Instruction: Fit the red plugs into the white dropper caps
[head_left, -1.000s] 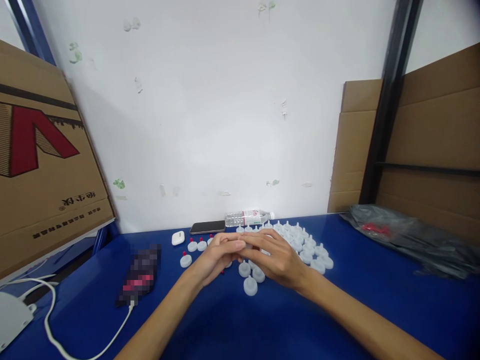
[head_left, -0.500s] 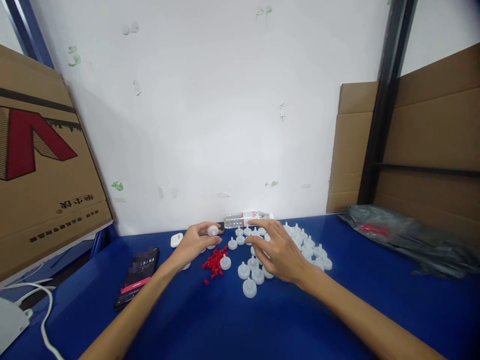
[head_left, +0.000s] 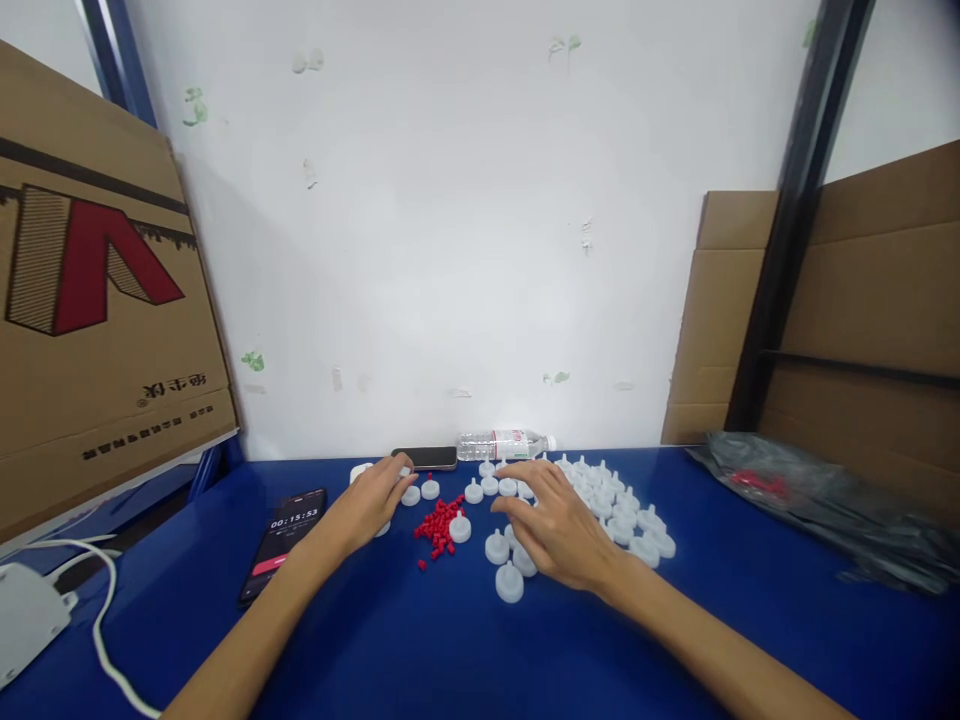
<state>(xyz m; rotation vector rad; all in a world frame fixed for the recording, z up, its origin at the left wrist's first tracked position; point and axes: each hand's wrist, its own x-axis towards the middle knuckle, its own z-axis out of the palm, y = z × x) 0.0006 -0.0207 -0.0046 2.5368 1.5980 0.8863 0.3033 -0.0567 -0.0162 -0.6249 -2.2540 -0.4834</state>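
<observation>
My left hand (head_left: 371, 503) is closed on a white nozzle cap (head_left: 406, 471), mostly hidden by the fingers, low over the table's left side. Two more white caps stand just right of it, one with a red tip on its spout. My right hand (head_left: 556, 522) hovers over the edge of the large group of white nozzle caps (head_left: 600, 490). Its thumb and fingers are curved but apart, and I see nothing between them. Between the hands lies a pile of small red tips (head_left: 436, 527), with one white cap (head_left: 460, 527) against its right side.
A lit phone (head_left: 285, 540) lies at left, near a white cable (head_left: 101, 640). At the wall are a dark phone (head_left: 426, 459) and a lying water bottle (head_left: 499, 444). A grey plastic bag (head_left: 825, 510) rests at right. Cardboard (head_left: 97, 300) stands at the left side.
My left hand has moved left and lowered with its cap, uncovering the dark phone and two caps. My right hand stays over the white caps. The whole view has shifted slightly.
</observation>
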